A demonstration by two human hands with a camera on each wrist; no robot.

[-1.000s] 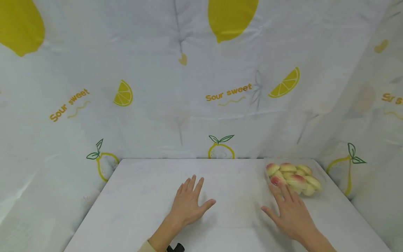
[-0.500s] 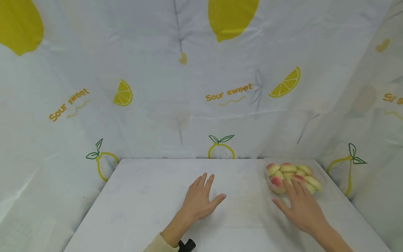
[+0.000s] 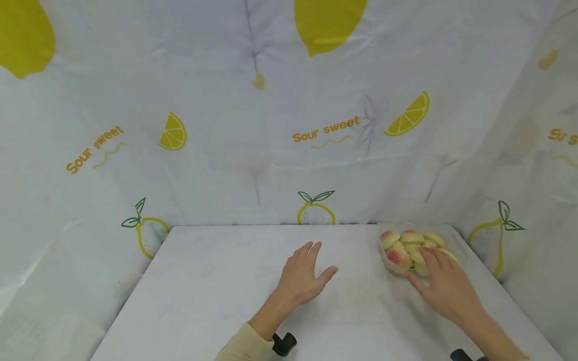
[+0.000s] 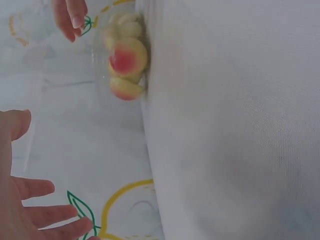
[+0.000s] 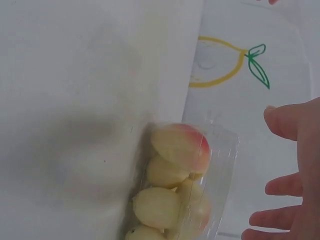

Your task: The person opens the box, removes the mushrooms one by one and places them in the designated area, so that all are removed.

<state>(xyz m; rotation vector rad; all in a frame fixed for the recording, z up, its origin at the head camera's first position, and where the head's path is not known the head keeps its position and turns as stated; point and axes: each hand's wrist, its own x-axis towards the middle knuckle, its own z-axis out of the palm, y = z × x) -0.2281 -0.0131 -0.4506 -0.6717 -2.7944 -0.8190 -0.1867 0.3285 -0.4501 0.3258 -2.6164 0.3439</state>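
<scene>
The right hand [image 3: 447,288], fingers loosely parted and holding nothing, hovers by the clear box [image 5: 223,165] of pale, red-blushed fruit [image 3: 399,259] (peaches, by the look of them). The left hand [image 3: 301,281], spread and unladen, hangs apart. The box sits at the far right of the white table [image 3: 203,296], before lemon-printed cloth [image 3: 217,175].

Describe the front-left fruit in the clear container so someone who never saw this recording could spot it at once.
On the white table, find the clear container near the far right corner, partly hidden by the right hand in the head view. At its near left corner sits a pale yellow fruit. Its red patch is bolder than the blush on the visible neighbouring fruits.
</scene>
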